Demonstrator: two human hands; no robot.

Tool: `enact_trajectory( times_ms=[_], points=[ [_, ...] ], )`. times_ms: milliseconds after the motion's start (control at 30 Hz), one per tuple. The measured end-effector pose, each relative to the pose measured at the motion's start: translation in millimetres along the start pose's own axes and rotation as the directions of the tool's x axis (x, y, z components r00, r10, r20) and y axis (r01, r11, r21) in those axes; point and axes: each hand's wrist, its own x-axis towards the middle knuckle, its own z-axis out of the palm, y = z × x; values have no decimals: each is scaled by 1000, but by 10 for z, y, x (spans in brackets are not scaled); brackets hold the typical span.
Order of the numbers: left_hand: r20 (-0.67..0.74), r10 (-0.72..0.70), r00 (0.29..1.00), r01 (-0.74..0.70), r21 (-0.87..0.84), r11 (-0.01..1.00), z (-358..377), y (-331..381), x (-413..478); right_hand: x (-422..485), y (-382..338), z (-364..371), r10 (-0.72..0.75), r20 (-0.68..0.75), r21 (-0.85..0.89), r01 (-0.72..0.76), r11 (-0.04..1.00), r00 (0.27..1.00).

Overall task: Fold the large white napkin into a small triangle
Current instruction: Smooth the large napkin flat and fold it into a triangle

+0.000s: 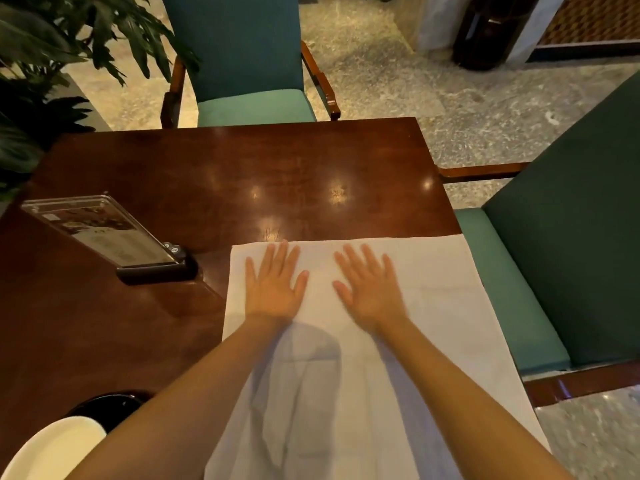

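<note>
1. Got a large white napkin (436,306) spread flat on the dark wooden worktop (242,174), filling the 3-to-6 o'clock part, far-right corner sitting right at the worktop's 3 o'clock edge. No triangle yet, just a few faint creases.
2. Left hand (273,289) palm down on the napkin near its far edge, fingers straight and fanned apart, gripping nothing.
3. Same deal for the right hand (370,292): just beside the left one at its 3 o'clock, flat on the cloth, fingers splayed, a bit blurry.
4. Both forearms stretched out over the napkin's near half, with a dark shadow on the cloth between them.
5. Over at 9 o'clock from the hands: a clear acrylic menu stand (104,233) in a dark base, leaning back, on bare wood near the napkin's far-left corner but not touching it.
6. Down at 7 o'clock: part of a white plate (52,448), and a black round dish (107,407) just behind it, partly hidden by the left forearm.
7. Teal armchair (242,64) at the worktop's 12 o'clock, second teal chair (571,237) at 3 o'clock, leafy plant (52,46) at 10 o'clock.
</note>
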Motion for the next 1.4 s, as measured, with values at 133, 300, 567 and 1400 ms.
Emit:
enact_trajectory(
  times_ms=[133,300,567,1400],
  points=[
    [5,-11,1000,11,30,999,-49,-281,53,-210,814,-98,236,-28,-55,-237,970,971],
    [-16,0,1000,0,49,999,-54,-286,61,-307,1240,-227,417,-94,59,-414,909,904],
    [68,1,998,-5,58,998,-99,-233,-21,-86,1431,-346,765,-225,470,-620,628,604],
    [-22,45,999,-45,13,999,190,-101,-1090,-518,892,-515,590,-412,627,-254,736,694]
  ],
)
